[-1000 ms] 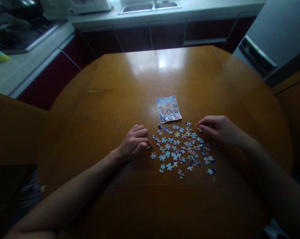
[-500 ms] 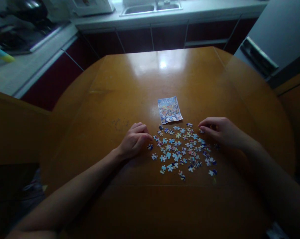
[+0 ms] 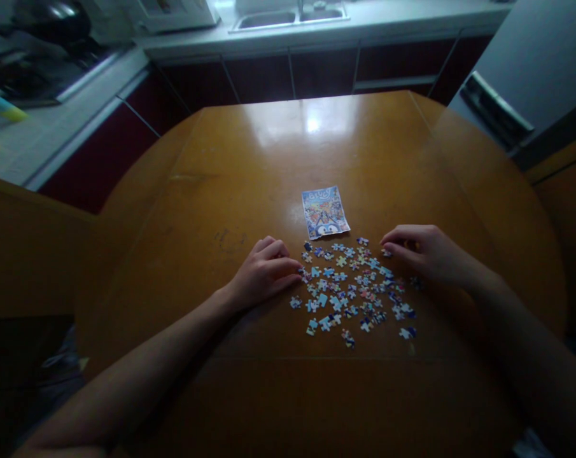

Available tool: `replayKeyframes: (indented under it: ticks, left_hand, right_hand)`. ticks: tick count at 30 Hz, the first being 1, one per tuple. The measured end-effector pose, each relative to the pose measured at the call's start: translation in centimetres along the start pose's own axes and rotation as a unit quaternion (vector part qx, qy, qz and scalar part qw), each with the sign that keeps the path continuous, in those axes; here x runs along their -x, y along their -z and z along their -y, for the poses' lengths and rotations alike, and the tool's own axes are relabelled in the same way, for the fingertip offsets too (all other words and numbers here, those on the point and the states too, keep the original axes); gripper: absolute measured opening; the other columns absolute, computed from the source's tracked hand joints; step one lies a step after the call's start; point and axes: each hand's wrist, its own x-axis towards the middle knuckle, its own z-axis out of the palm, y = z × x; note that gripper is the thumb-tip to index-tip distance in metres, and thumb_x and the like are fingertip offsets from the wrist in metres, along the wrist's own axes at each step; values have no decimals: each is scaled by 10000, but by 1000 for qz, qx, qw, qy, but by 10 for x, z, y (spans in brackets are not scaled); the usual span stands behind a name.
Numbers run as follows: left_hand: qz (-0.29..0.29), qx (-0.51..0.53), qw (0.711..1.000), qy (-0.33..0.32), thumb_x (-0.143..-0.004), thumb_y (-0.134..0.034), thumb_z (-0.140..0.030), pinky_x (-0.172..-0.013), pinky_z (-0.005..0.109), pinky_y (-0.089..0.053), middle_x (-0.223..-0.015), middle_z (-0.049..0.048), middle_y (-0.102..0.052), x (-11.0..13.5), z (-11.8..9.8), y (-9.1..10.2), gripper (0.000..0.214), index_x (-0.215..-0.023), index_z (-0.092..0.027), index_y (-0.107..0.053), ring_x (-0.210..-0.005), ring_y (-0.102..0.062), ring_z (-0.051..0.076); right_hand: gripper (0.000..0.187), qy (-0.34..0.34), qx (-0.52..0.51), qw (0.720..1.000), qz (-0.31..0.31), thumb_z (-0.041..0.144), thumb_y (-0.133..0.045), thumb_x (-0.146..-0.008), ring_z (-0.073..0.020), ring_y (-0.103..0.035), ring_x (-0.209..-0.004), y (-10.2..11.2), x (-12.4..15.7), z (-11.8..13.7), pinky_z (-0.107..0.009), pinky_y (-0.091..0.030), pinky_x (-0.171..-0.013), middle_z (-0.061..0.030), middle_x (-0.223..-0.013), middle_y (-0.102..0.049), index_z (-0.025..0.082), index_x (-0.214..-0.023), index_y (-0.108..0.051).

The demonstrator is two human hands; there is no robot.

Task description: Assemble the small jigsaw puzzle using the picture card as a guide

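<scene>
Left hand (image 3: 268,270) has slid right since a half second ago, now up against the puzzle pieces (image 3: 323,300).
Pile's spread between both hands, fingertips of the left right at its left edge, can't tell if they're gripping one; right hand (image 3: 424,248) has thumb and finger nearly together by a piece at the far right, grip unclear too. Picture sheet (image 3: 324,213) lies just beyond, on the wooden table (image 3: 249,172).

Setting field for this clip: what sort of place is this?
Most likely a home kitchen: a double sink is set into the far counter, and at the left are what look like a stove and a dark pan.
</scene>
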Motion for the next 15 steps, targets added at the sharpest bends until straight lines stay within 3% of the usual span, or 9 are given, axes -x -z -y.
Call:
replayKeyframes:
  ticks: [4, 10, 15]
  left_hand:
    - [-34, 1, 999, 42, -905, -698, -275, -793, 327, -430, -876, 41, -557, 0, 0, -1, 113, -1001, -229, -738, -887, -489, 195]
    - [8, -10, 1000, -9, -924, -662, -249, -924, 387, -445, -1066, 65, -594, -1, -5, -1, 314, -1236, -290, -677, -1021, -495, 224]
    - [-30, -43, 999, 12, -903, -705, -272, -918, 396, -437, -1080, 59, -598, -4, -19, -5, 253, -1154, -301, -717, -1039, -486, 233]
  right_hand:
    - [239, 6, 5, 1000, -4, 403, -589, -922, -175, -602, -682, 1, 0, 1, -322, -446, -613, -48, -848, -733, 214, -923, -737]
    - [228, 11, 2, 1000, -6, 393, -594, -927, -164, -598, -684, 3, 1, 2, -305, -438, -610, -40, -846, -727, 212, -925, -733]
    - [223, 15, -3, 1000, -10, 389, -596, -923, -164, -595, -670, 4, 1, 3, -305, -433, -602, -37, -837, -726, 215, -923, -736]
